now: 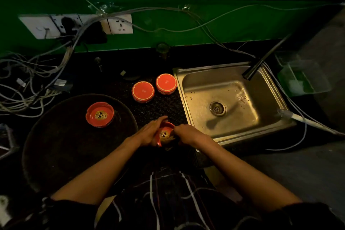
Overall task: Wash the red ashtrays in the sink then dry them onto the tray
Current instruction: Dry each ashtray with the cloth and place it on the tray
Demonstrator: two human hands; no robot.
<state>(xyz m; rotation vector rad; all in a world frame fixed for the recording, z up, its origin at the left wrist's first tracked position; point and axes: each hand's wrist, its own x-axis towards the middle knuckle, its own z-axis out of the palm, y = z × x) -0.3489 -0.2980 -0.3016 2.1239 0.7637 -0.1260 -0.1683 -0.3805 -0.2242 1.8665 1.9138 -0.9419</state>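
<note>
The steel sink holds no ashtray; its basin shows only the drain and dark specks scattered over the bottom. The dark faucet reaches over its far right corner. On the round dark tray at the left sits one red ashtray upright, a pale printed emblem in its bowl. Two more red ashtrays lie upside down on the table just left of the sink, the nearer one beside the farther one, almost touching.

A fourth ashtray, the held ashtray, is above the table's front edge between tray and sink. The left hand curls round its left rim and grips it. The right hand lies at its right side with fingers bent down into or over the bowl; something pale shows there, too dim to identify, and whether those fingers pinch it cannot be told.

The clear plastic container right of the sink is murky, its contents unreadable. Small dark things behind the ashtrays are lost in shadow.

The table is black and textured. Behind it runs a green wall band with white sockets, and a tangle of cables spills over the left side.
</note>
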